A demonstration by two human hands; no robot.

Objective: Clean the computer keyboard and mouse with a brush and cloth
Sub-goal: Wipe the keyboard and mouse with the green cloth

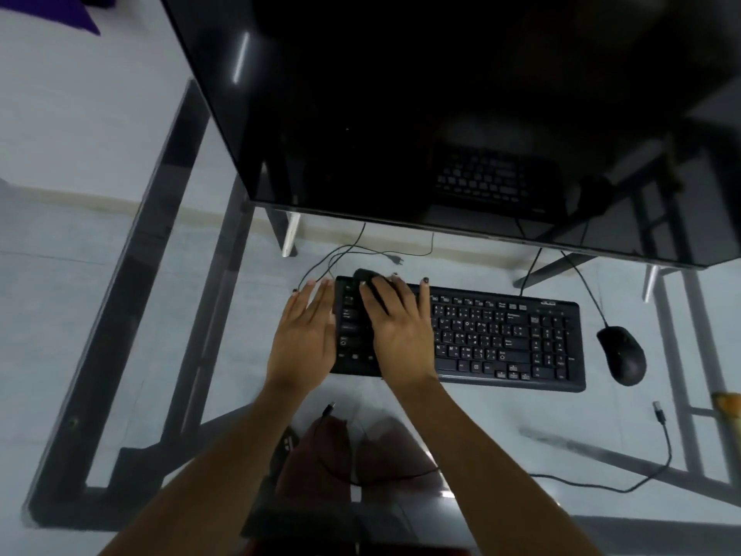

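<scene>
My right hand point(395, 331) lies over the left end of the black keyboard point(505, 339), fingers spread and reaching forward. A dark object point(367, 279) sits under its fingertips at the keyboard's far edge; it may be a brush or a folded cloth, but it is too dark and blurred for me to say, and I cannot tell whether the fingers pinch it or only rest on it. My left hand point(306, 335) is flat and open, fingers straight, set just beside the keyboard's left edge with its inner side touching the casing, as if steadying it. The two hands are close together but do not touch.

Outward to the right of my right hand, the keyboard runs on to its number pad, and beyond that, a little apart from it, sits the black mouse point(621, 355), untouched. Past my fingertips, thin cables point(341, 250) trail over the glass desk point(120, 242), and a large dark monitor point(441, 114) stands further back. Nearer my body, to the right, a loose cable with a plug point(659, 415) lies on the glass.

To do this step well, I judge the left hand should keep the keyboard braced while the right works row by row with light strokes toward one edge, so that no keys pop off.
</scene>
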